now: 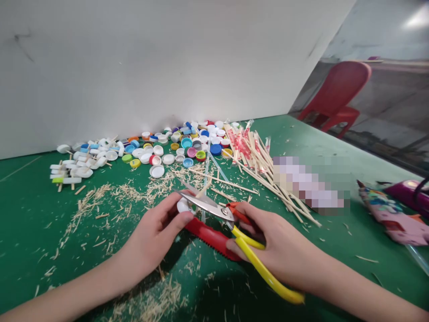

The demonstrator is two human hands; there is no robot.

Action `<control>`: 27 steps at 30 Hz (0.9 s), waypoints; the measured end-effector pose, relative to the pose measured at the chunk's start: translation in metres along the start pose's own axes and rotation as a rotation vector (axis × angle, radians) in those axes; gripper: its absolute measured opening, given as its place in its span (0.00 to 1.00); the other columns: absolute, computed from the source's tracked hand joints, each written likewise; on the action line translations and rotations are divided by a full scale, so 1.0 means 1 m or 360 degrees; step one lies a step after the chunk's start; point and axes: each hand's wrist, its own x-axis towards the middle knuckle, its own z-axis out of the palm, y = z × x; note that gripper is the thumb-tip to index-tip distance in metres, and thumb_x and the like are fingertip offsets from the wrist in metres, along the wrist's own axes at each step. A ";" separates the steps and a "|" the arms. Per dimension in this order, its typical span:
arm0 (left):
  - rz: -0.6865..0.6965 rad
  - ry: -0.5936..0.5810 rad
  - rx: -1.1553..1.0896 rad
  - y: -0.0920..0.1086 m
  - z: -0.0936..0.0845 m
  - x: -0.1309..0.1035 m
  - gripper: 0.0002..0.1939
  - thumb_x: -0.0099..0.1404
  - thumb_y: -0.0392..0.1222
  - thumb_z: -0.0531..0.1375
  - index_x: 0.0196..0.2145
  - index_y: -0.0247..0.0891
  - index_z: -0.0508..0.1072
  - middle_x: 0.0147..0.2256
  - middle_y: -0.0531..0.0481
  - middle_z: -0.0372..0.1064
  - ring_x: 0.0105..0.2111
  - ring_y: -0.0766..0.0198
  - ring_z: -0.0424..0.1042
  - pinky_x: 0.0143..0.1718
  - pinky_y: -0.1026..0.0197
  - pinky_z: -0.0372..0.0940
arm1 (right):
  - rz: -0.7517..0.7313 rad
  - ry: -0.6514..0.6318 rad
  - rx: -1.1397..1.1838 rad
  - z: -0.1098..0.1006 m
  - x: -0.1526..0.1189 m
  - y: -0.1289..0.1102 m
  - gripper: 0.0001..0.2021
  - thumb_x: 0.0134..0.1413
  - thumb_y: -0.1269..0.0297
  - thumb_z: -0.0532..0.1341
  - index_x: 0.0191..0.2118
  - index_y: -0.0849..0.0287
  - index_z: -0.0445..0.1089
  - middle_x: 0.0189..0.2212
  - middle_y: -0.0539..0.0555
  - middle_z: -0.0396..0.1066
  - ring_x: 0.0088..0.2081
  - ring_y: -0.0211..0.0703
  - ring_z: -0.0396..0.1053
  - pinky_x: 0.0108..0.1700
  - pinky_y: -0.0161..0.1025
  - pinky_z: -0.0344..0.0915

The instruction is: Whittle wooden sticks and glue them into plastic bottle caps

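My left hand (164,223) pinches a white bottle cap (182,205) between thumb and fingers. A short wooden stick (203,189) juts up by the cap, between the scissor blades. In my right hand (268,237) are the yellow-handled scissors (208,205), blades parted and pointing left toward the cap. Below the blades lies a red plastic piece (212,237) with a toothed lower edge; my right fingers are close to it, and I cannot tell whether they grip it. An orange-red part (239,213) shows by my right index finger.
Loose coloured bottle caps (169,158) lie by the wall, with capped stick pieces (75,170) at left. Wooden sticks (268,179), some in red-printed wrappers, lie right. Shavings (161,297) cover the green table (335,264). A pink printed item (392,214) and red chair (345,94) are right.
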 end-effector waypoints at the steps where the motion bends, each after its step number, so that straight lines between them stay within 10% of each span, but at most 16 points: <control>1: -0.0011 -0.0041 -0.0019 0.001 -0.001 0.001 0.16 0.65 0.54 0.55 0.45 0.47 0.73 0.42 0.52 0.75 0.38 0.65 0.74 0.37 0.67 0.69 | 0.0000 0.0031 -0.0022 0.000 0.000 0.000 0.20 0.48 0.45 0.61 0.40 0.55 0.63 0.32 0.51 0.69 0.28 0.40 0.63 0.27 0.36 0.56; 9: -0.0037 -0.0202 0.0012 0.002 -0.002 0.000 0.14 0.64 0.52 0.56 0.41 0.48 0.78 0.53 0.52 0.71 0.50 0.58 0.72 0.51 0.59 0.68 | -0.0162 0.0106 -0.0089 0.001 0.001 0.001 0.18 0.51 0.46 0.59 0.37 0.56 0.63 0.32 0.53 0.71 0.30 0.42 0.66 0.29 0.37 0.57; 19: 0.0041 -0.0218 0.0026 -0.001 -0.005 0.002 0.13 0.65 0.49 0.56 0.42 0.48 0.78 0.50 0.50 0.72 0.39 0.63 0.74 0.42 0.63 0.71 | -0.0179 0.0147 -0.0302 0.003 0.001 0.003 0.20 0.53 0.45 0.56 0.41 0.57 0.63 0.35 0.56 0.71 0.33 0.45 0.68 0.32 0.40 0.61; 27: -0.0013 -0.0475 -0.0072 -0.005 -0.007 0.002 0.15 0.66 0.44 0.55 0.49 0.46 0.74 0.29 0.50 0.73 0.25 0.68 0.66 0.28 0.68 0.66 | -0.0361 0.0340 -0.0518 0.008 0.002 0.009 0.30 0.47 0.37 0.59 0.43 0.61 0.66 0.41 0.61 0.71 0.43 0.55 0.68 0.44 0.50 0.64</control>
